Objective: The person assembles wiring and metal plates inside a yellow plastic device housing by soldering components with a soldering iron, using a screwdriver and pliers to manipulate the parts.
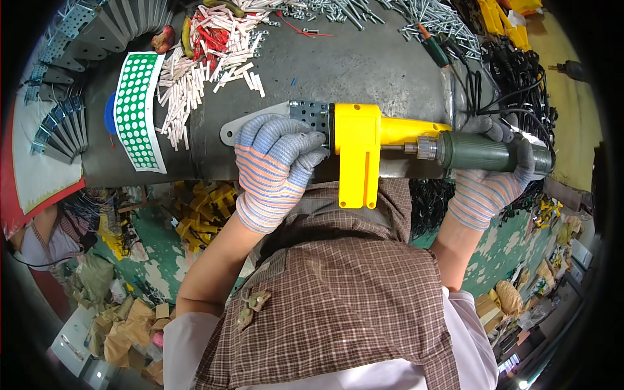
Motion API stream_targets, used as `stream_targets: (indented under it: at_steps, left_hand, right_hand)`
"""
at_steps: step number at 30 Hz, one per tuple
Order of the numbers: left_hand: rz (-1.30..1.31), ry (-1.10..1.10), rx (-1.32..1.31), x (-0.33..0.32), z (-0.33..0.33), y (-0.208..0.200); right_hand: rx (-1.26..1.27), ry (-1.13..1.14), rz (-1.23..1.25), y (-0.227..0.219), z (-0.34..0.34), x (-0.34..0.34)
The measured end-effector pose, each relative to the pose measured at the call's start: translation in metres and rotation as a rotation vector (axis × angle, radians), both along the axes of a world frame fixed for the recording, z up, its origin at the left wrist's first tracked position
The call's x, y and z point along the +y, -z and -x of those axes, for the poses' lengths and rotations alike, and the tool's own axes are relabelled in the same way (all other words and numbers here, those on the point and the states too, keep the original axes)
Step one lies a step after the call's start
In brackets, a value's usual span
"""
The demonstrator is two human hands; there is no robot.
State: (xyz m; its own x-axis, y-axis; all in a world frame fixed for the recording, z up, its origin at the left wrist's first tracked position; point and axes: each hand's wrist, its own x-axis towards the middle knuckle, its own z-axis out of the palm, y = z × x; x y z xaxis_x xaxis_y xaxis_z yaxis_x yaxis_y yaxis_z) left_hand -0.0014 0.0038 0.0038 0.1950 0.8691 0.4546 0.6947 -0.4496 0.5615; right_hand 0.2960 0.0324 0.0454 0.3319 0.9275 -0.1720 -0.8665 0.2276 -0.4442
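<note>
My left hand (274, 162), in a striped knit glove, is closed around a flat grey metal blade (233, 132) with a perforated section. The blade's right end meets a yellow plastic housing (357, 130), and a yellow handle (406, 129) extends to the right from that. In my right hand (491, 185), gloved the same way, is a dark green electric screwdriver (478, 153), lying level with its chuck to the left. Its bit reaches the right side of the housing; whether it sits in a screw is hidden. My fingers cover part of the blade.
A grey work surface (364, 65) holds white-and-red small sleeves (179, 97), loose screws (442, 29) and a green dotted sticker sheet (140, 110). Stacked metal blades (62, 127) stand at left. Black cables (517, 78) lie at right, near a green-handled screwdriver (434, 49).
</note>
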Motion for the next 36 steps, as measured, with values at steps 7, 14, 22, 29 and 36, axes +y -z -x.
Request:
stream_targets:
  at_steps: [7,14,22,29,36]
  left_hand:
    - [0.001,0.027,0.019,0.002,0.001,-0.002]
    - [0.002,0.005,0.027,0.0,0.001,0.0]
    - [-0.005,0.01,-0.004,-0.001,0.001,0.005]
    - [-0.013,0.007,-0.01,0.0,0.0,0.0]
    - [-0.018,-0.009,0.008,-0.001,-0.001,0.002]
  right_hand:
    - [0.026,-0.038,-0.158,-0.018,0.021,-0.013]
    - [-0.01,-0.028,-0.111,-0.021,0.024,-0.011]
    - [0.155,0.114,-0.032,-0.022,0.031,0.008]
    - [0.152,0.087,-0.068,-0.025,0.043,0.006]
    - [0.09,-0.03,-0.082,-0.004,0.023,0.002]
